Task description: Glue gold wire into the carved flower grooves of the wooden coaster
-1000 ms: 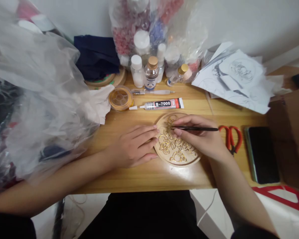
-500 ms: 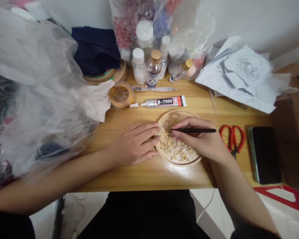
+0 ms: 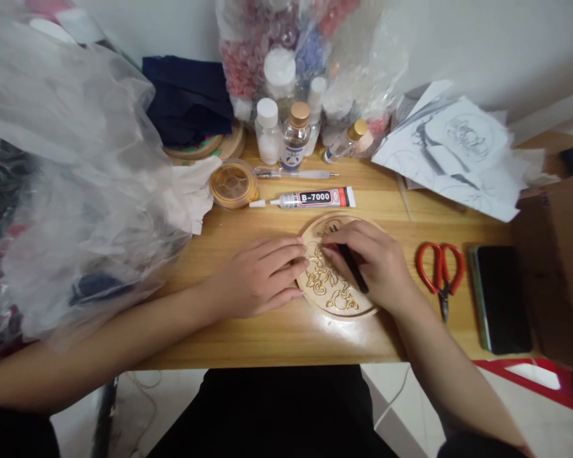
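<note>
A round wooden disc [image 3: 337,306] with a gold wire flower pattern lies on the wooden desk [image 3: 277,331]. My left hand [image 3: 260,277] rests flat beside the disc, fingers stretched out and touching its left rim. My right hand [image 3: 375,264] lies over the right half of the disc, fingers closed round thin black tweezers [image 3: 353,273]. The tweezers slant across the hand, and their tip at the top of the pattern is hidden under my fingers.
A B-7000 glue tube [image 3: 310,198], a spool of clear thread [image 3: 232,184], a pen and small bottles [image 3: 293,137] stand behind the disc. Red scissors [image 3: 440,270] and a phone [image 3: 501,299] lie at the right. Plastic bags [image 3: 71,184] fill the left; sketch papers [image 3: 458,152] and a cardboard box [image 3: 561,267] stand far right.
My right hand has turned the tweezers from lying level, pointing left, to slanting down toward me. The hand now covers more of the disc. My left hand has stayed put.
</note>
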The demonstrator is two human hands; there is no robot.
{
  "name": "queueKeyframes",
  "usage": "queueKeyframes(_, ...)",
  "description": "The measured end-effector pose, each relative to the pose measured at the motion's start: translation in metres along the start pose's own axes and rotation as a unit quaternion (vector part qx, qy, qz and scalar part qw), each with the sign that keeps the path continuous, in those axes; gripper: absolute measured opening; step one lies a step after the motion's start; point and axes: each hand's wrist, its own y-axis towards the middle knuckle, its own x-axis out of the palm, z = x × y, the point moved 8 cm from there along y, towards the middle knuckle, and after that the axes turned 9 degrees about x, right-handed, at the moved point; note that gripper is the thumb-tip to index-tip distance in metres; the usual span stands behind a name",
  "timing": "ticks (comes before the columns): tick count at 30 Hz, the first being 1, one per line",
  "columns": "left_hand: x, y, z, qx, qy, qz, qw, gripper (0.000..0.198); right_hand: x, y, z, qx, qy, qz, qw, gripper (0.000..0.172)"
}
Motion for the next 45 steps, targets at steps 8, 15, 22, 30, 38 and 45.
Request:
queueKeyframes(8, 0.001, 0.001, 0.0, -0.001, 0.01, -0.004, 1.0, 0.03, 0.007, 0.001, -0.001, -0.034, -0.039, -0.001, 0.999, 0.006)
queueKeyframes(15, 0.001, 0.002, 0.001, 0.001, 0.003, -0.007, 1.0, 0.03, 0.01, 0.001, -0.001, -0.055, -0.049, 0.002, 0.997, 0.01)
queueKeyframes(22, 0.001, 0.003, 0.0, 0.001, 0.015, -0.009, 1.0, 0.028, 0.011, 0.0, 0.001, -0.053, -0.051, 0.0, 0.997, 0.011)
queueKeyframes(30, -0.001, 0.004, 0.001, 0.0, 0.008, 0.001, 1.0, 0.026, 0.011, 0.002, 0.001, -0.05, -0.039, -0.007, 0.998, 0.009)
queueKeyframes(38, -0.005, 0.01, 0.004, 0.015, 0.043, -0.018, 0.999, 0.025, 0.011, 0.004, 0.0, -0.048, -0.035, -0.01, 0.998, 0.012)
queueKeyframes(45, -0.004, 0.009, 0.007, 0.019, 0.075, -0.017, 0.997, 0.026, 0.012, 0.004, -0.002, -0.054, -0.042, -0.008, 0.998, 0.006)
